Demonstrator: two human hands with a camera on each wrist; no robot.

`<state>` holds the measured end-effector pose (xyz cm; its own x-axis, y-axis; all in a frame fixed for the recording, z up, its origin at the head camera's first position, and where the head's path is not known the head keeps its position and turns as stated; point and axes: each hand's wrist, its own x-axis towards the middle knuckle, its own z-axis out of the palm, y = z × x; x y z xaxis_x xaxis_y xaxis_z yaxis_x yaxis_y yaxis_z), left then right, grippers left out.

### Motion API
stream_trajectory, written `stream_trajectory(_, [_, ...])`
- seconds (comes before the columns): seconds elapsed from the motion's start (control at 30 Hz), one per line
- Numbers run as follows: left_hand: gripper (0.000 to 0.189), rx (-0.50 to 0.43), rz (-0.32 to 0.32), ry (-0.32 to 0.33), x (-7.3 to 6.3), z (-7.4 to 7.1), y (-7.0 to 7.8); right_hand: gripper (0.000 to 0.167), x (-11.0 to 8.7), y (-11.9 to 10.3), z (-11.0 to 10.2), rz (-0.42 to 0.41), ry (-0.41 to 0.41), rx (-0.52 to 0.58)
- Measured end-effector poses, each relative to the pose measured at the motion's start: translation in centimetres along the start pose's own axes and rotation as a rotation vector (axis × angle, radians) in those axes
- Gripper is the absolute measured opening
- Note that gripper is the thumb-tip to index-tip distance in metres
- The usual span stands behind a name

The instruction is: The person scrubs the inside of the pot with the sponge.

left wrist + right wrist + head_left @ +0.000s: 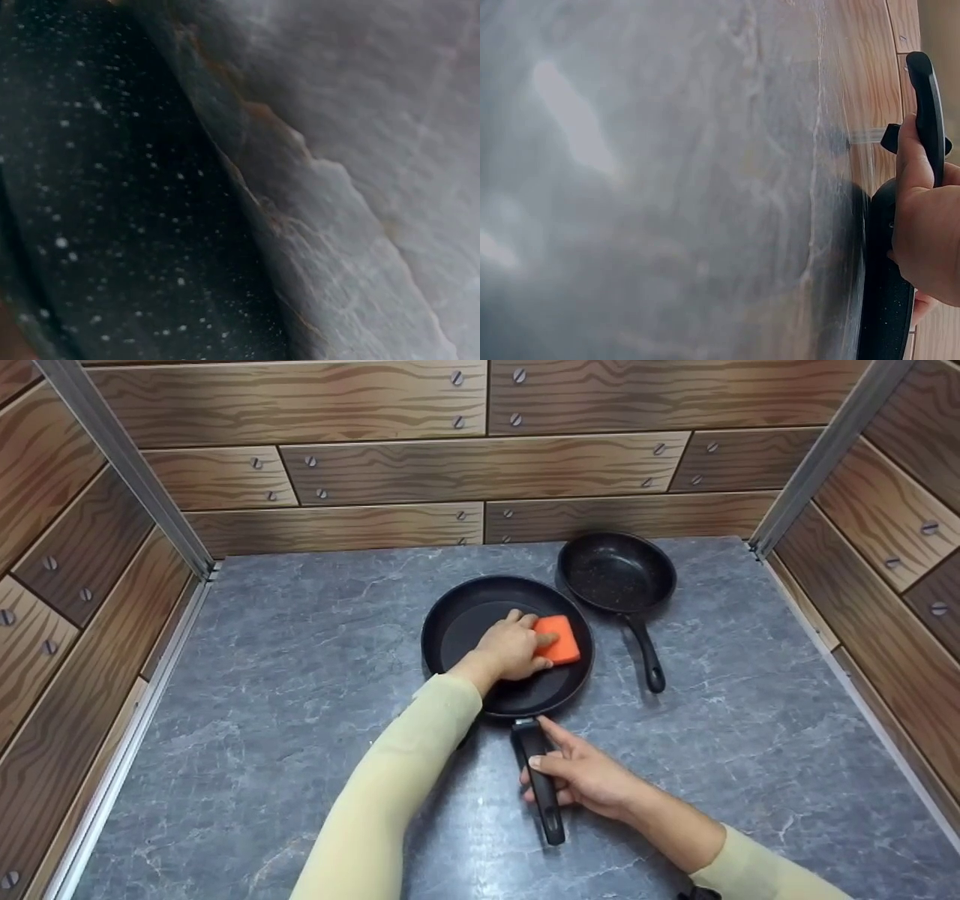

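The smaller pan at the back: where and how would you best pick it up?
Probably by the middle of its long, slim handle, coming from the near right. It juts toward the person, with bare tabletop to its right. The round bowl suits gripping less, and its left side sits close to the larger pan.

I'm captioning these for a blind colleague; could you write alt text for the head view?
A person's left hand holds an orange sponge inside a black frying pan while the right hand grips its handle. A smaller pan sits behind, to the right, on the gray table.
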<state>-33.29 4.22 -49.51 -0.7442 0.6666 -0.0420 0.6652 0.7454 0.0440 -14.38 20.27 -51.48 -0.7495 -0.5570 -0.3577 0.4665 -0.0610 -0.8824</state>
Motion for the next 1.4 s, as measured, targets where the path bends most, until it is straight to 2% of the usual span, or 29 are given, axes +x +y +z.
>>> stream_trajectory(0.2, [0.056, 0.032, -0.038, 0.039, 0.2, 0.3, -0.4, 0.097, 0.1, 0.0, 0.1, 0.004, 0.005, 0.003])
stream_trajectory(0.4, [0.058, 0.011, -0.102, 0.069, 0.3, 0.6, -0.9, 0.096, 0.1, 0.0, 0.1, 0.003, -0.002, 0.002])
stream_trajectory(0.87, [0.06, 0.018, -0.238, 0.078, -0.1, 0.7, -2.5, 0.097, -0.1, 0.0, 0.2, -0.014, -0.001, 0.003])
stream_trajectory(1.17, [0.059, 0.043, -0.267, 0.055, -0.4, 0.6, -3.7, 0.096, -0.2, 0.1, 0.1, -0.007, 0.017, 0.004])
stream_trajectory(1.4, [0.059, 0.055, -0.288, 0.039, -1.3, 0.1, -4.9, 0.096, -0.2, 0.2, -0.2, -0.009, 0.021, 0.002])
